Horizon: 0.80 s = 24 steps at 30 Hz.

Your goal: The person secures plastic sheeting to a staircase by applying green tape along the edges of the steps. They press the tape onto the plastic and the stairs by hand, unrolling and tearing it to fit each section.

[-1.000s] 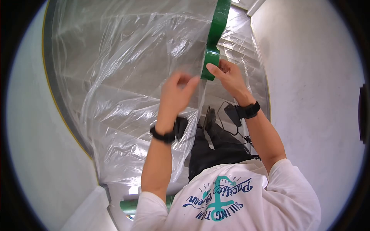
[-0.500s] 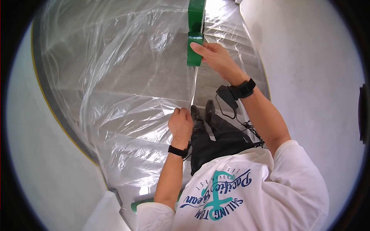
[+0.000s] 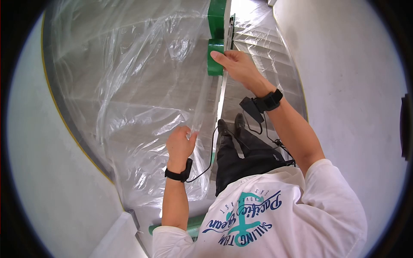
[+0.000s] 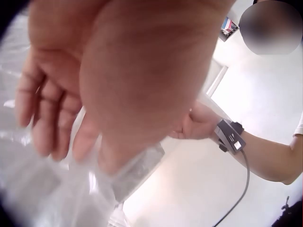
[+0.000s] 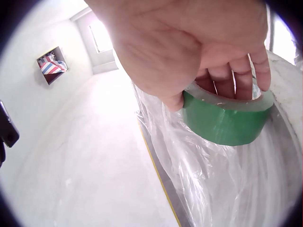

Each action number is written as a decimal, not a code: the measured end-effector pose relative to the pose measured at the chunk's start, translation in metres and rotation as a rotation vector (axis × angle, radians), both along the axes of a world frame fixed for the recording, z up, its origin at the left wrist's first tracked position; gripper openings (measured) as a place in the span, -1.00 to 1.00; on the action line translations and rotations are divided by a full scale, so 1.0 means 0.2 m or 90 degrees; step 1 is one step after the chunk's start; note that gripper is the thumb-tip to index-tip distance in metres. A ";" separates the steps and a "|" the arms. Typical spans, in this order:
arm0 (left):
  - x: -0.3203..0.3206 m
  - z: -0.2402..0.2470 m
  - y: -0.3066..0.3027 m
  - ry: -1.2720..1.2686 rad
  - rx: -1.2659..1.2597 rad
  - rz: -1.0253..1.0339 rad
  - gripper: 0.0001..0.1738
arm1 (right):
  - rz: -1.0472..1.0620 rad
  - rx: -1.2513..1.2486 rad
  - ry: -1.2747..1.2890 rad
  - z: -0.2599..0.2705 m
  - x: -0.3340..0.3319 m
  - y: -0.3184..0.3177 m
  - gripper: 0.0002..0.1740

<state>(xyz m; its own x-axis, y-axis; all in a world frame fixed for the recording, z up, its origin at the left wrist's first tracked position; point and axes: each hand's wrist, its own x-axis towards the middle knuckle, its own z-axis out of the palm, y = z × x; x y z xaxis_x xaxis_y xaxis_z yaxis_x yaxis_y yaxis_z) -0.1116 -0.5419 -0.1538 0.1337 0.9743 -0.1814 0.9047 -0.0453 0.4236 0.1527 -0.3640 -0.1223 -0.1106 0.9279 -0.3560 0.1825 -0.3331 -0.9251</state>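
My right hand [image 3: 243, 71] grips a roll of green tape [image 3: 216, 66], its thumb on the outer face. In the right wrist view its fingers go into the ring of the tape roll [image 5: 227, 125]. Above the roll, a strip of green tape [image 3: 217, 19] runs up along the edge of a clear plastic sheet [image 3: 146, 90]. My left hand [image 3: 180, 144] is lower down over the sheet, thumb apart from the fingers. The left wrist view shows its fingers [image 4: 47, 118] loosely extended, with film close by them.
Wide steps lie beneath the sheet, bordered at left by a grey band [image 3: 56, 94] with a yellow line. Pale walls [image 3: 352, 86] rise on both sides. A green cylinder [image 3: 195, 225] lies near my left elbow. A black cable [image 3: 211, 157] hangs from the left wrist camera.
My left hand has come away from beside the tape roll, dropped toward my body, then shifted left. My right hand still holds the roll, now further left in the head view.
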 end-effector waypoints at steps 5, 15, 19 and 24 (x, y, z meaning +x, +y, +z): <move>0.04 0.34 0.14 0.020 -0.079 0.049 -0.65 | 0.011 0.023 -0.005 0.00 0.00 -0.01 -0.50; 0.21 0.06 1.23 -0.389 0.138 -0.260 -0.68 | 0.026 0.034 0.024 0.01 0.01 -0.06 -0.59; 0.25 0.03 1.32 -0.334 0.125 -0.340 -0.56 | -0.034 0.010 0.097 0.01 -0.03 -0.04 -0.61; 0.26 -0.03 1.39 -0.322 0.088 -0.363 -0.53 | -0.064 0.009 0.090 0.06 -0.08 -0.04 -0.59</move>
<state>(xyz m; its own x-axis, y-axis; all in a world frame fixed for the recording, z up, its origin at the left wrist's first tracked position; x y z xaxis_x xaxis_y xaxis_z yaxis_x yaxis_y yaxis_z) -0.0598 -0.2644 -0.1606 0.6561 0.7389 0.1536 0.4238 -0.5292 0.7351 0.1365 -0.3713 -0.1101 -0.0652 0.9418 -0.3299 0.0160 -0.3296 -0.9440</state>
